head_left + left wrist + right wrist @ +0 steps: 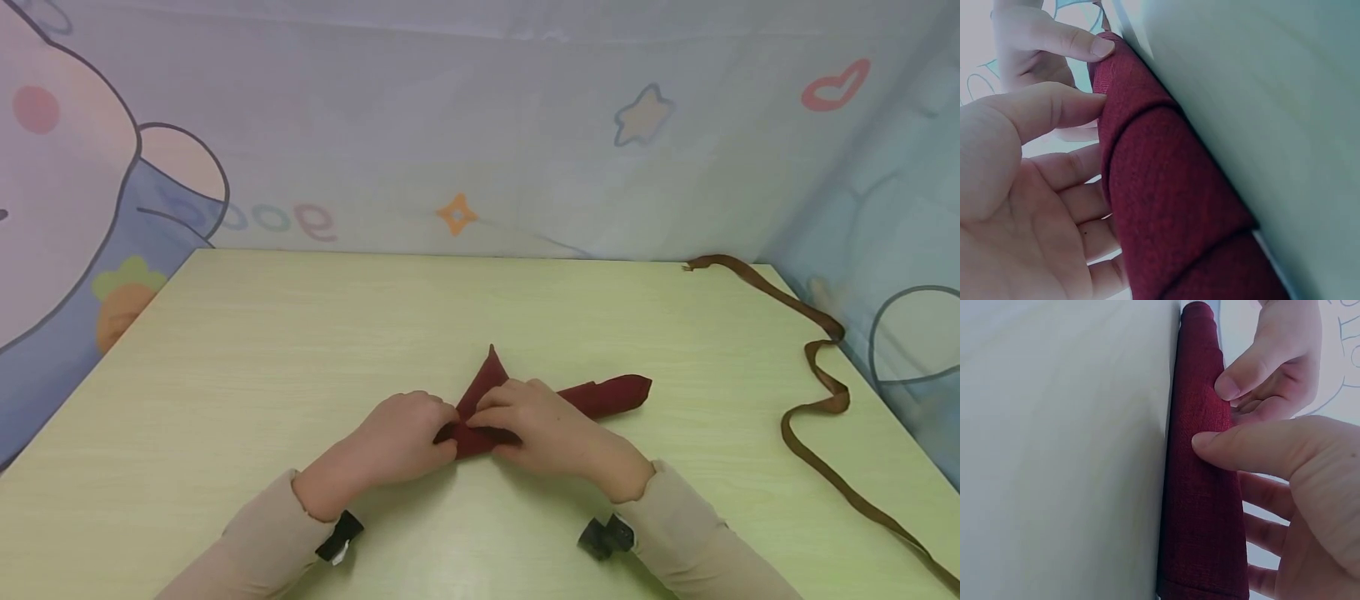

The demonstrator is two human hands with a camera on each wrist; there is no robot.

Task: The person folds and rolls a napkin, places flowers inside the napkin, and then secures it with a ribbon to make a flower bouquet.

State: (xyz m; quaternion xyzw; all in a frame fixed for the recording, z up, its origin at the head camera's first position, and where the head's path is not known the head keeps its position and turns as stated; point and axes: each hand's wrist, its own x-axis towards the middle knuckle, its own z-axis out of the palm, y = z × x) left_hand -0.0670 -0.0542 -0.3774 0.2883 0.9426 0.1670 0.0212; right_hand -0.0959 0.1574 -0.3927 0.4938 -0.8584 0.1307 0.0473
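A dark red cloth (483, 389), rolled into a narrow band, lies in front of me at the middle of the table. One pointed corner sticks up away from me, and the rolled end (618, 395) reaches out to the right. My left hand (405, 437) pinches the near part of the roll between thumb and fingers. Close beside it, my right hand (543, 425) grips the same roll, thumb on the near side. Overlapping folds of the cloth (1160, 181) show in the left wrist view. In the right wrist view both thumbs press on the cloth (1197, 519).
A long brown ribbon (834, 406) winds along the right edge of the pale wooden table (300, 333). Behind the table hangs a printed backdrop (525, 125) with cartoon shapes. Small black devices (607, 536) are strapped at both wrists.
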